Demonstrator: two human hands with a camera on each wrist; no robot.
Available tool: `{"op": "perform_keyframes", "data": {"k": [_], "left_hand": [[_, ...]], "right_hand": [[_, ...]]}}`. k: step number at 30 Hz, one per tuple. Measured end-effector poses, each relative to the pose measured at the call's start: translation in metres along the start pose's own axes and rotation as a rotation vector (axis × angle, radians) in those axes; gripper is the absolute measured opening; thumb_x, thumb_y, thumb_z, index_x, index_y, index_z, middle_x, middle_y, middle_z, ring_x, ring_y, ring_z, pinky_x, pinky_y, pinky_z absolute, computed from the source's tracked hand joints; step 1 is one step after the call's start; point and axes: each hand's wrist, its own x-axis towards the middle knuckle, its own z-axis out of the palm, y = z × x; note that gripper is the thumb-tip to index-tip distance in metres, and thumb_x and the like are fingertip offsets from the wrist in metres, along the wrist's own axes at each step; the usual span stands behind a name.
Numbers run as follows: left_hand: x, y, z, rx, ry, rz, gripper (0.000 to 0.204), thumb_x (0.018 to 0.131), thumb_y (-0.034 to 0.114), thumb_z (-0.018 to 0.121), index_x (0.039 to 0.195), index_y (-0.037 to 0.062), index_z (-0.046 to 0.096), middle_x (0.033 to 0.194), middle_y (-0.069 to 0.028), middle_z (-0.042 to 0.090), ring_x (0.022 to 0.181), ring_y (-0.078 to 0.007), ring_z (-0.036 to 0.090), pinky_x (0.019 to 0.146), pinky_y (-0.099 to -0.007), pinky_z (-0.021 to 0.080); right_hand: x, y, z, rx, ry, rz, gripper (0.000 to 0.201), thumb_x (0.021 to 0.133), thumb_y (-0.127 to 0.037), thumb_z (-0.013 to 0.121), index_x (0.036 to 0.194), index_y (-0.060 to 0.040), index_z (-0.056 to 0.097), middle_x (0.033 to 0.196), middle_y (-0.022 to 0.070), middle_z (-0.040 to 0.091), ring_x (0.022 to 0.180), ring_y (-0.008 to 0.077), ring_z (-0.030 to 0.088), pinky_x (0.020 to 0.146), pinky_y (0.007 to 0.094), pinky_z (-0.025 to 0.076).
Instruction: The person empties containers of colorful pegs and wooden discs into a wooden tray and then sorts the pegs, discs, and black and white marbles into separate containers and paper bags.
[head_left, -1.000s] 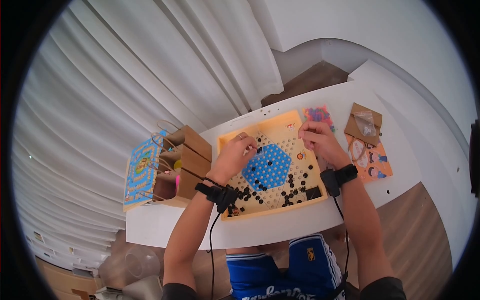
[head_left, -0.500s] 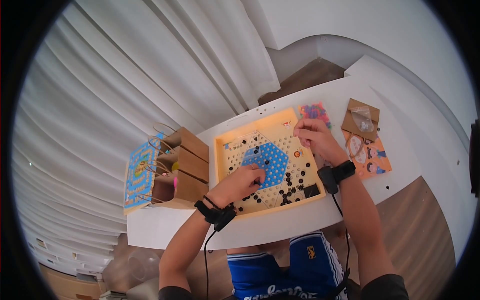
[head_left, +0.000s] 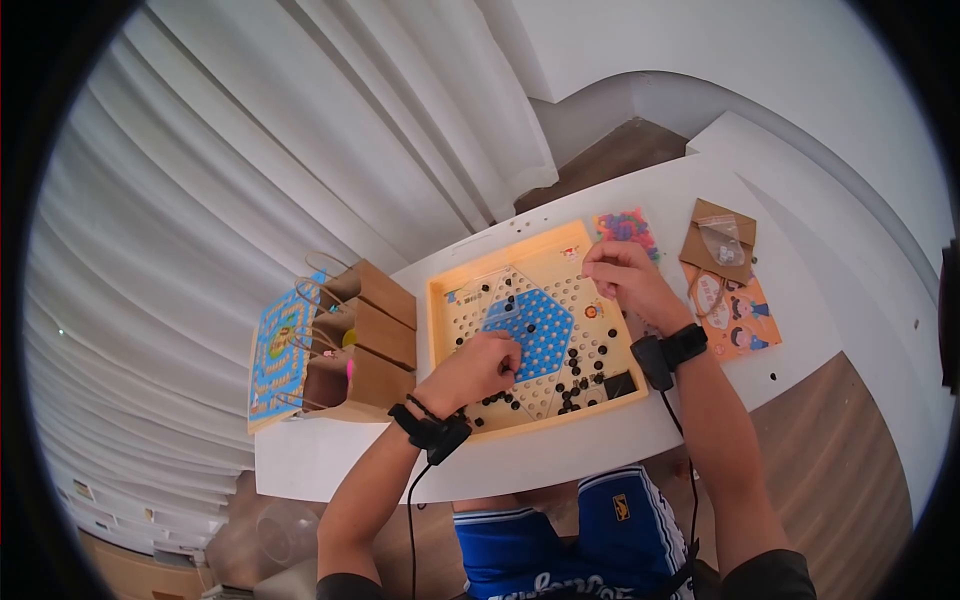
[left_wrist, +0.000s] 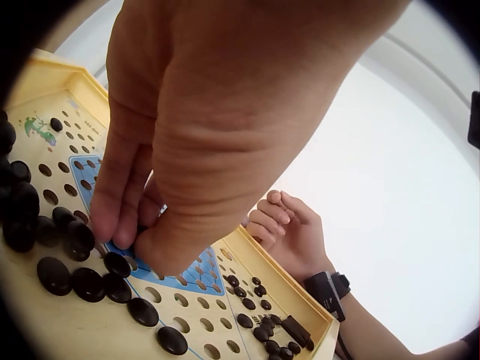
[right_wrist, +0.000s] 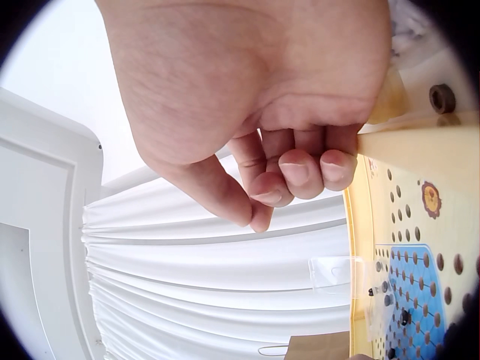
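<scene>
My left hand (head_left: 478, 366) reaches down onto a yellow wooden game board (head_left: 600, 240) with many holes and a blue hexagon (head_left: 548, 318) in its middle. Thumb and fingertips (left_wrist: 154, 259) meet at the hexagon's edge, beside a heap of small round black pieces (left_wrist: 90, 285). I cannot tell whether a piece is between them. My right hand (head_left: 632, 280) hovers over the board's right edge. In the right wrist view its fingers (right_wrist: 298, 172) are curled and the thumb meets the index fingertip, with nothing visible in the grasp. A clear plastic piece (head_left: 500, 310) overlaps the hexagon's upper left.
Brown paper bags (head_left: 375, 335) stand left of the board, with a blue printed board (head_left: 290, 340) leaning against them. A bag of colourful pieces (head_left: 625, 230) lies behind my right hand. Farther right are a kraft paper bag (head_left: 695, 245) and an orange booklet (head_left: 750, 325).
My left hand has left the clear plastic piece and moved nearer to me, down to the hexagon's lower left edge. My right hand stays almost in place over the board's right side.
</scene>
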Motion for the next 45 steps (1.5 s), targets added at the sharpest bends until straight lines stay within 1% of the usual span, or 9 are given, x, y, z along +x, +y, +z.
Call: {"op": "perform_keyframes", "data": {"k": [8, 15, 21, 30, 33, 36, 40, 43, 45], "left_hand": [[0.009, -0.01, -0.015, -0.017, 0.055, -0.02, 0.007, 0.08, -0.001, 0.072, 0.085, -0.0018, 0.068, 0.082, -0.0136, 0.067, 0.071, -0.0249, 0.069, 0.068, -0.0342, 0.056], [0.005, -0.011, -0.012, -0.068, 0.044, -0.049, 0.013, 0.079, -0.001, 0.074, 0.091, -0.001, 0.068, 0.081, -0.0136, 0.067, 0.072, -0.0248, 0.069, 0.068, -0.0352, 0.055], [0.005, -0.011, -0.002, -0.03, 0.055, 0.075, 0.017, 0.079, -0.002, 0.075, 0.092, -0.0013, 0.065, 0.079, -0.0138, 0.066, 0.071, -0.0281, 0.067, 0.067, -0.0368, 0.054], [0.009, -0.005, -0.009, -0.037, -0.029, -0.015, 0.016, 0.077, -0.002, 0.074, 0.09, -0.0017, 0.064, 0.075, -0.015, 0.066, 0.069, -0.0289, 0.067, 0.067, -0.0362, 0.055], [0.012, -0.01, -0.019, -0.034, 0.047, -0.013, 0.015, 0.08, -0.001, 0.074, 0.091, -0.0015, 0.065, 0.073, -0.0126, 0.066, 0.067, -0.0243, 0.067, 0.067, -0.0341, 0.055], [0.025, -0.026, -0.036, -0.104, 0.257, -0.137, 0.013, 0.086, 0.002, 0.074, 0.097, 0.0003, 0.068, 0.076, -0.0057, 0.067, 0.068, -0.0132, 0.065, 0.065, -0.0281, 0.053], [0.032, -0.035, -0.047, -0.038, 0.399, -0.074, 0.012, 0.088, 0.003, 0.074, 0.098, 0.0002, 0.068, 0.078, -0.0042, 0.069, 0.07, -0.0104, 0.065, 0.065, -0.0256, 0.052], [0.018, -0.03, -0.046, -0.075, 0.38, -0.109, 0.01, 0.091, 0.005, 0.074, 0.098, -0.0002, 0.069, 0.08, -0.0037, 0.07, 0.071, -0.0084, 0.064, 0.066, -0.0244, 0.052], [0.001, -0.033, -0.041, -0.161, 0.471, -0.177, 0.01, 0.093, 0.007, 0.073, 0.097, -0.0007, 0.068, 0.081, -0.0036, 0.07, 0.07, -0.0073, 0.063, 0.065, -0.0248, 0.052]], "right_hand": [[0.002, 0.003, -0.001, 0.007, -0.018, -0.006, 0.009, 0.098, -0.008, 0.064, 0.094, -0.001, 0.066, 0.075, -0.0029, 0.056, 0.064, 0.0041, 0.05, 0.06, 0.0211, 0.039], [0.002, 0.002, -0.002, -0.007, -0.016, 0.003, 0.008, 0.097, -0.007, 0.064, 0.094, -0.0002, 0.066, 0.075, -0.0031, 0.055, 0.064, 0.0041, 0.05, 0.06, 0.0211, 0.039], [0.003, 0.004, -0.003, -0.029, -0.011, 0.008, 0.007, 0.096, -0.007, 0.064, 0.094, -0.0003, 0.067, 0.074, -0.003, 0.056, 0.064, 0.0042, 0.05, 0.06, 0.021, 0.039], [0.0, 0.0, 0.002, -0.014, 0.025, 0.017, 0.011, 0.096, -0.009, 0.068, 0.088, -0.0005, 0.067, 0.07, -0.0043, 0.054, 0.062, 0.0028, 0.049, 0.06, 0.0206, 0.038], [0.0, -0.002, 0.003, -0.01, 0.027, 0.005, 0.011, 0.096, -0.009, 0.068, 0.089, -0.0006, 0.067, 0.07, -0.0044, 0.054, 0.062, 0.0028, 0.049, 0.06, 0.0206, 0.038], [-0.001, -0.003, 0.004, 0.007, 0.021, 0.014, 0.011, 0.096, -0.009, 0.068, 0.088, -0.0007, 0.067, 0.07, -0.0045, 0.054, 0.062, 0.003, 0.049, 0.06, 0.0206, 0.038], [-0.001, -0.004, 0.003, -0.011, 0.018, 0.021, 0.011, 0.096, -0.009, 0.067, 0.088, -0.0008, 0.067, 0.07, -0.0047, 0.053, 0.062, 0.0029, 0.048, 0.06, 0.0205, 0.038], [0.0, -0.005, 0.001, -0.023, 0.01, 0.008, 0.011, 0.096, -0.009, 0.067, 0.089, -0.0006, 0.066, 0.07, -0.0046, 0.054, 0.062, 0.0029, 0.048, 0.059, 0.0207, 0.037], [-0.002, -0.003, 0.002, -0.009, -0.005, 0.004, 0.011, 0.096, -0.008, 0.067, 0.089, -0.0005, 0.066, 0.07, -0.0045, 0.054, 0.062, 0.003, 0.049, 0.059, 0.0209, 0.038]]}}
